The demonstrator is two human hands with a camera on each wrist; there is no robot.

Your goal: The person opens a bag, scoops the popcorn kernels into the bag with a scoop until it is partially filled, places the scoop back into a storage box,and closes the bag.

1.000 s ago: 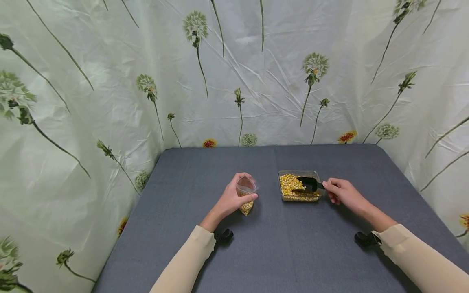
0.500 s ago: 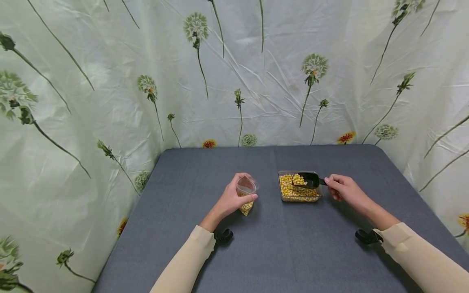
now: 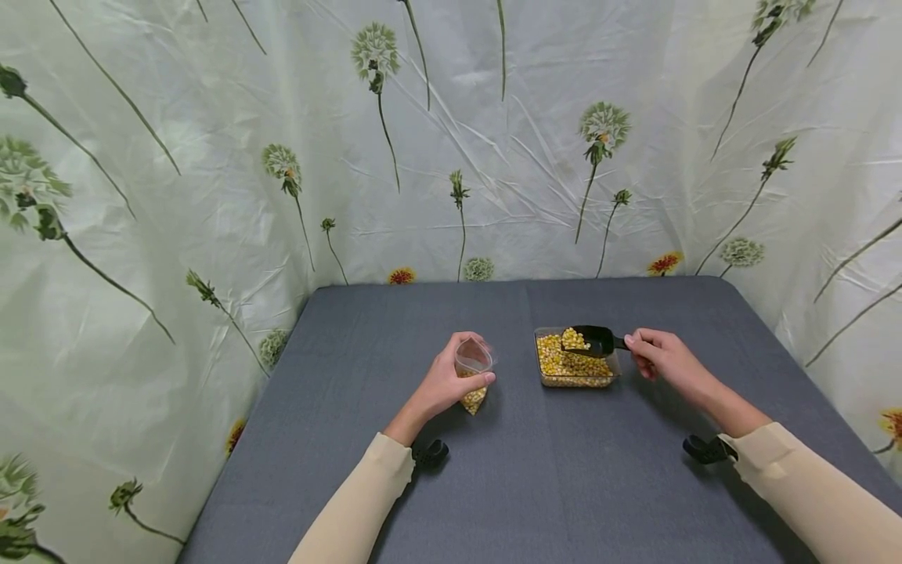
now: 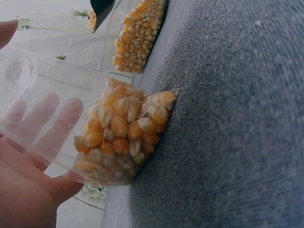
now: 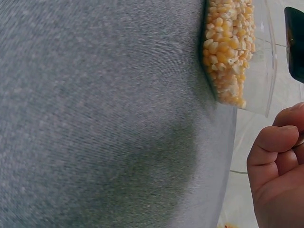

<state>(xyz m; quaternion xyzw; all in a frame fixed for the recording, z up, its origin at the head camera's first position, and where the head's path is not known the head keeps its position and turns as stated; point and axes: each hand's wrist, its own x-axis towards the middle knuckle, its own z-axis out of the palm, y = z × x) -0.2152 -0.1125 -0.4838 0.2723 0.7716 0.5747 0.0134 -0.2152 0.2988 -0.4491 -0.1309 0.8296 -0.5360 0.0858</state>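
While scoop [image 3: 599, 342] hangs above tray rim [image 3: 578, 377], gap separates bag [image 3: 474, 359].

Left hand [image 4: 28, 178] is holding a clear bag [image 4: 90, 85], fingers [image 4: 61, 123] showing through the plastic, corn kernels [image 4: 118, 128] filling its lower end, grey cloth [image 4: 228, 133] lying alongside (whether they're touching, I'm not quite making out), more kernels [image 4: 137, 40] sitting in a clear container [image 4: 110, 42] beyond, dark scoop [image 4: 101, 12] poking in at the top.
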